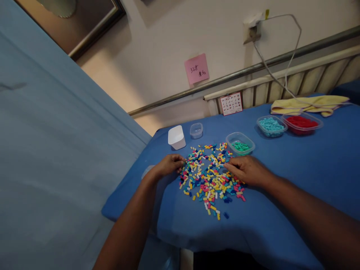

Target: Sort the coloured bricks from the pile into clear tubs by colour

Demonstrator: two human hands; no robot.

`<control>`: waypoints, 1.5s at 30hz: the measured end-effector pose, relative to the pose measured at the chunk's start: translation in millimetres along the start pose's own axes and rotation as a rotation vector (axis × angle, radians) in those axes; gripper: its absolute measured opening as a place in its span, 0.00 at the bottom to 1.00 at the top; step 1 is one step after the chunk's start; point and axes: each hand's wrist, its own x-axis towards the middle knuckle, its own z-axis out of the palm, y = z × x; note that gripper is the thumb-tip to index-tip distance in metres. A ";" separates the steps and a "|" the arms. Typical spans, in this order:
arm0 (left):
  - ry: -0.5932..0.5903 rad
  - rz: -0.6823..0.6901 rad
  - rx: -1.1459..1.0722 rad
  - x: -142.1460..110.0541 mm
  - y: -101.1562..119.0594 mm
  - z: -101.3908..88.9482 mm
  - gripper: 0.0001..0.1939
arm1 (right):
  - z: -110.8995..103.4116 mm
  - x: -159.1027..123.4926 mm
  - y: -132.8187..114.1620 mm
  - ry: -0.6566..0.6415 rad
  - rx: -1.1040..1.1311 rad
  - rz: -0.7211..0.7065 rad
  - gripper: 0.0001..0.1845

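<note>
Small multicoloured blocks (pixel 218 182) lie loosely spread across the middle of the blue-covered tabletop (pixel 281 161), reaching toward its near edge. The left hand (pixel 171 164) is at the left side of the spread and the right hand (pixel 245 169) at its right side; both have bent fingers, and whether either grips a block cannot be told. Toward the far edge stand a white container (pixel 177 138), a small clear tub (pixel 196 130) and a tub of green pieces (pixel 239 134). Farther right, tubs of light-blue pieces (pixel 270 124) and red pieces (pixel 300 122) sit before a yellow cloth (pixel 309 104).
</note>
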 end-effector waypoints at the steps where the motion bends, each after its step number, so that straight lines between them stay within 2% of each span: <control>1: 0.004 -0.031 -0.027 -0.9 1.1 0.3 0.11 | -0.2 0.1 0.0 -0.004 -0.002 0.001 0.28; 6: 0.004 -0.102 -0.093 -2.4 5.4 -1.5 0.11 | -0.7 1.1 -1.4 -0.012 0.008 0.002 0.27; 9: -0.003 -0.074 -0.154 2.8 12.3 1.4 0.12 | -0.7 2.3 -3.6 0.024 -0.006 0.003 0.28; 11: -0.034 -0.030 -0.174 11.4 24.7 9.1 0.12 | -1.3 3.5 -5.3 0.030 -0.022 -0.003 0.28; 15: -0.096 0.134 -0.109 40.7 74.2 40.1 0.09 | -3.1 4.9 -6.7 0.023 -0.025 -0.008 0.27; 20: -0.054 0.378 0.181 82.2 151.2 89.2 0.12 | -3.8 3.7 -3.6 0.011 0.004 -0.012 0.27; 22: -0.005 0.468 0.260 92.3 169.6 99.1 0.16 | -3.7 2.9 -2.5 0.009 0.018 -0.006 0.27; 24: 0.052 0.516 0.305 95.2 175.4 97.5 0.21 | -3.6 2.1 -2.0 0.004 0.034 0.000 0.26; 26: 0.093 0.508 0.327 90.6 168.7 83.8 0.22 | -3.4 1.6 -1.9 -0.006 0.048 0.003 0.26; 28: 0.116 0.455 0.348 80.0 152.1 61.7 0.20 | -3.1 1.4 -2.1 -0.006 0.045 -0.005 0.27; 31: 0.188 0.329 0.413 59.3 116.5 27.4 0.17 | -2.1 1.7 -2.6 -0.001 0.012 -0.030 0.27; 34: 0.258 0.229 0.510 42.2 78.5 13.6 0.17 | -0.7 1.7 -3.0 0.007 -0.008 -0.019 0.28; 36: 0.273 0.222 0.568 36.5 57.2 22.0 0.19 | 0.2 1.2 -2.9 0.017 -0.018 -0.011 0.28; 38: 0.290 0.269 0.603 35.5 42.3 42.2 0.27 | 0.9 0.3 -2.1 0.019 -0.021 -0.010 0.27; 39: 0.248 0.282 0.632 36.1 37.9 54.8 0.32 | 1.2 -0.3 -1.3 0.017 -0.017 -0.010 0.27; 41: 0.167 0.281 0.676 37.7 35.1 80.5 0.37 | 1.9 -1.6 0.7 0.010 -0.002 -0.005 0.27; 45: 0.171 0.285 0.717 33.3 48.0 115.7 0.41 | 3.8 -3.6 4.8 0.010 0.009 -0.006 0.29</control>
